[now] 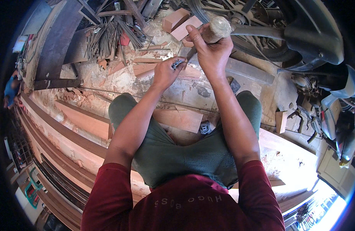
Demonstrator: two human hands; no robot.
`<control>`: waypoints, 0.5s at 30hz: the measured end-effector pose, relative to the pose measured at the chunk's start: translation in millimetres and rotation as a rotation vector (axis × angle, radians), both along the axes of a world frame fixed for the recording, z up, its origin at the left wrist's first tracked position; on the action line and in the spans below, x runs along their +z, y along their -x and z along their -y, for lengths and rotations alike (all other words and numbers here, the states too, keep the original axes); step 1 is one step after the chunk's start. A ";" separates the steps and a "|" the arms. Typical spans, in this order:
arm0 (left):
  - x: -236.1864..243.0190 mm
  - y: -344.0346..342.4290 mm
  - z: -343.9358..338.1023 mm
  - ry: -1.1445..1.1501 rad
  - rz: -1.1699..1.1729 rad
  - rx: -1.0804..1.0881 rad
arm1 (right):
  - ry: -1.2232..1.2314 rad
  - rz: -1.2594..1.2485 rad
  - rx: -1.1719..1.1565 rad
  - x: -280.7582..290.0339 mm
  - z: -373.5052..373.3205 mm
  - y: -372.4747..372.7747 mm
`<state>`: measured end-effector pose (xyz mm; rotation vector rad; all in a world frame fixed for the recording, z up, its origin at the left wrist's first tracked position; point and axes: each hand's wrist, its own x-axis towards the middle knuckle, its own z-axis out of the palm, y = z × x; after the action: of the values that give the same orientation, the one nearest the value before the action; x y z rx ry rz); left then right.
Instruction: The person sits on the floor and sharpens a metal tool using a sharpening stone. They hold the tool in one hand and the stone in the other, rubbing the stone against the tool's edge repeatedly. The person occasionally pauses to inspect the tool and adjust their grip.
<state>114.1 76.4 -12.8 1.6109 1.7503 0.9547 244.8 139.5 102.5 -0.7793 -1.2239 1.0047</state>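
Honestly, looks like we're at a striking step on the reddish wood (192, 72) beside our left hand (168, 72), whose fingers curl tight around a grey-blue tool end (178, 63). Our right hand (216, 51) grips a pale mallet-like tool (219, 28). Next move probably wants a steady left and a square hit. We can't tell which tool the dark bar (191, 54) between them belongs to; any working tip's hidden.
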 end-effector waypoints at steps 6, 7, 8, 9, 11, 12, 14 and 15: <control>5.6 -2.6 0.9 -0.031 -0.027 0.002 | -0.029 0.070 -0.022 -4.8 -2.2 0.0; 5.6 -2.7 1.4 -0.033 -0.029 0.002 | -0.038 0.077 -0.026 -5.6 -3.3 0.6; 5.7 -2.7 1.6 -0.040 -0.038 0.002 | -0.046 0.085 -0.030 -6.2 -3.6 1.0; 5.7 -2.5 1.6 -0.046 -0.048 0.002 | -0.051 0.085 -0.035 -6.7 -3.4 1.2; 3.2 -1.0 1.6 -0.054 -0.049 0.004 | -0.061 0.085 -0.043 -5.4 -2.1 2.8; 0.6 -0.4 1.2 -0.055 -0.040 0.006 | -0.048 0.071 -0.050 -8.4 -3.1 3.3; -2.0 -0.2 0.6 -0.062 -0.029 0.005 | -0.024 0.045 -0.067 -13.7 -5.6 4.0; -3.3 -0.1 0.5 -0.066 -0.027 0.004 | -0.020 0.046 -0.067 -16.2 -5.7 3.4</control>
<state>114.2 75.9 -16.1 1.6699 1.7570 1.0069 241.5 145.2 86.2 -0.8265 -1.2372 0.9232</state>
